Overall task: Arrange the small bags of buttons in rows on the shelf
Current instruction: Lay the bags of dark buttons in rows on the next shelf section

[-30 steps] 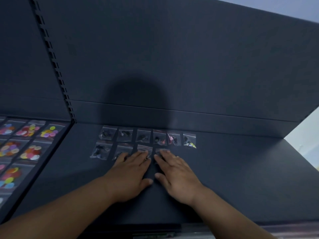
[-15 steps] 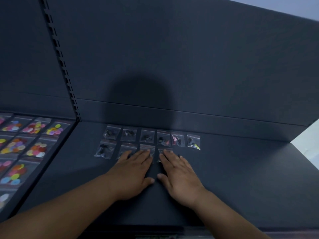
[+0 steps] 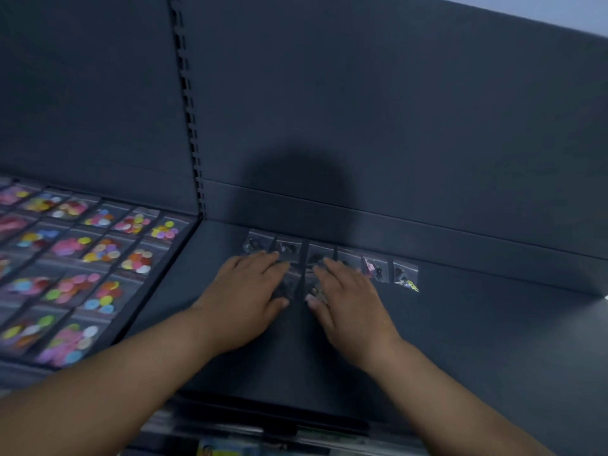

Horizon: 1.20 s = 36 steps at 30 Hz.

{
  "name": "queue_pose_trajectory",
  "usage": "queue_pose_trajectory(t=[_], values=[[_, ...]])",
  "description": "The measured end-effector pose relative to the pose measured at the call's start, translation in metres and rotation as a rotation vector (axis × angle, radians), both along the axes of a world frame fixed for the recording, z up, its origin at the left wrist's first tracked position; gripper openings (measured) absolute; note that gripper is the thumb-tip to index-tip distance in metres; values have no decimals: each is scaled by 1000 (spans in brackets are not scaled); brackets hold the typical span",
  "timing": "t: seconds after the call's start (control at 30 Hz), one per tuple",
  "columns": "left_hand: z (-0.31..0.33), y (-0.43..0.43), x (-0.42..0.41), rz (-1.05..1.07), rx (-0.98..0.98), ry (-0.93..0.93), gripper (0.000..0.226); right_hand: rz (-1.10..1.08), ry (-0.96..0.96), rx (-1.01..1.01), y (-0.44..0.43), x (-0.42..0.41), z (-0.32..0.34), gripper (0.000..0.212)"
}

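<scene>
**Flat palms over the front row of button bags**

On the far left, the neighbouring shelf (image 3: pixel 184 238) is already packed with bags of bright buttons (image 3: pixel 102 255) in tidy rows, right up to its dark edge. Past the slotted upright (image 3: pixel 190 126) lies the working shelf (image 3: pixel 493 340), where the small bags of buttons (image 3: pixel 405 274) sit close to the back wall (image 3: pixel 394 110).

The left hand (image 3: pixel 245 301) lies flat, fingers spread and together with nothing clamped, covering the left bags of the front row. Just beside it, with a narrow gap between, the right hand (image 3: pixel 347 302) lies equally flat and unclosed over the next bags. The back row shows above the fingertips and runs on to the right, ending in a bag with a yellow button (image 3: pixel 409 284).

The risk, as I judge it, is drag: slippery plastic under flat palms may slide with the hands, skewing the front row or pushing it up over the back row. Fingertips reaching forward could also nudge the back bags against the wall and buckle them.

For room, the left is tight: the upright and the shelf edge hem in the first bags. To the right the shelf is bare and wide, and the front strip toward the person is clear too.
</scene>
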<state>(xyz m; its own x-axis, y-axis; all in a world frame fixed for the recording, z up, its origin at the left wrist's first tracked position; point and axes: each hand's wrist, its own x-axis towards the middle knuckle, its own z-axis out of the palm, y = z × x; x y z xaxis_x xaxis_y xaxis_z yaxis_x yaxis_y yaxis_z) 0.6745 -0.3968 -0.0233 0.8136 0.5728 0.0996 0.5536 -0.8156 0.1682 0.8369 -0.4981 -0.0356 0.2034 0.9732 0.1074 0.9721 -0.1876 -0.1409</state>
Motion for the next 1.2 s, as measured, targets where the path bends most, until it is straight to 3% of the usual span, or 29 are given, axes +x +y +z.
queue_pose_trajectory(t=[0.1, 0.3, 0.43, 0.63, 0.73, 0.83, 1.2], values=[[6, 7, -35, 81, 26, 6, 65, 52, -37, 27, 14, -34, 13, 61], [22, 17, -147, 235, 113, 18, 68, 230, -41, -25, 51, -129, 32, 86], [29, 22, -247, 383, 129, 22, 66, 350, -48, -60, 74, -212, 39, 66], [40, 21, -403, 554, 112, 12, 72, 502, -57, -65, 105, -355, 52, 64], [45, 21, -473, 619, 145, -7, 69, 560, -53, -4, 121, -425, 55, 80], [50, 20, -534, 684, 129, 26, 68, 607, -24, 1, 133, -486, 58, 61], [57, 58, -643, 817, 54, -62, 67, 691, 11, -33, 190, -600, 74, 58]])
